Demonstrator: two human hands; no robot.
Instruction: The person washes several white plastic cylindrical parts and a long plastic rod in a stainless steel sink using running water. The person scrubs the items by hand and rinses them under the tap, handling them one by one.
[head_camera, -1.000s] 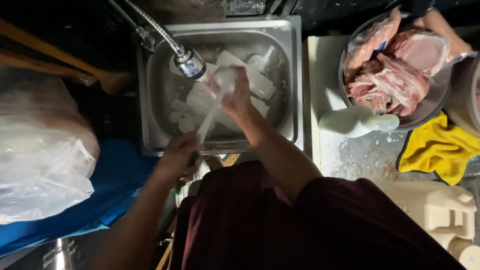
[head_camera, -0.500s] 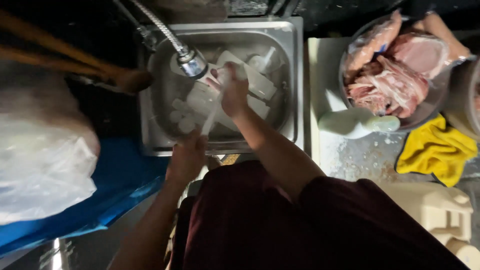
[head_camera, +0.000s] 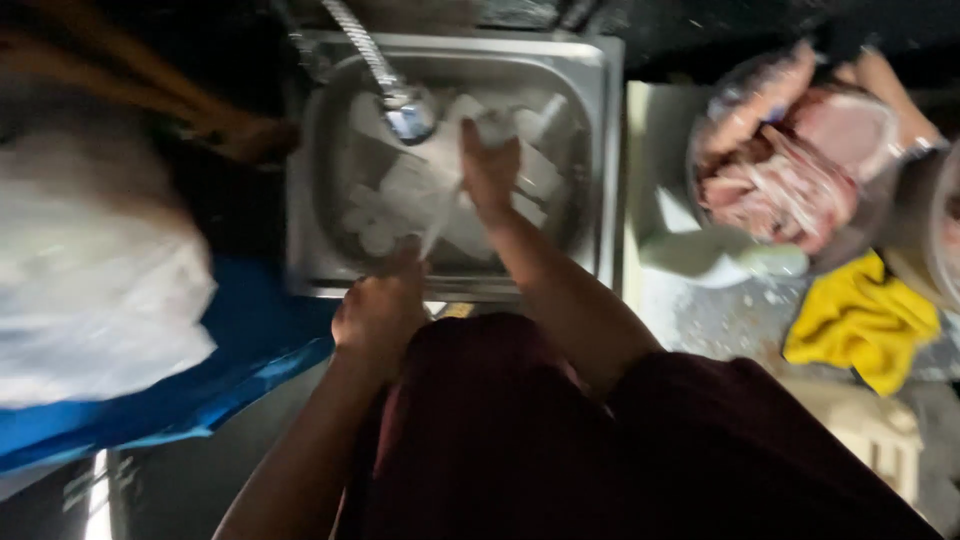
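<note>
Over the steel sink (head_camera: 610, 160), the right hand (head_camera: 490, 170) has its fingers wrapped around the top of a long pale utensil (head_camera: 440, 215), holding it under the spray faucet head (head_camera: 410, 115) where water can reach it. The left hand (head_camera: 380, 310) grips its lower end at the sink's near rim, fingers closed, steadying it slantwise above pale items lying in the basin.

Single head-worn camera, looking steeply down onto the steel sink (head_camera: 600, 160), close above it, blurred, counter to its right
</note>
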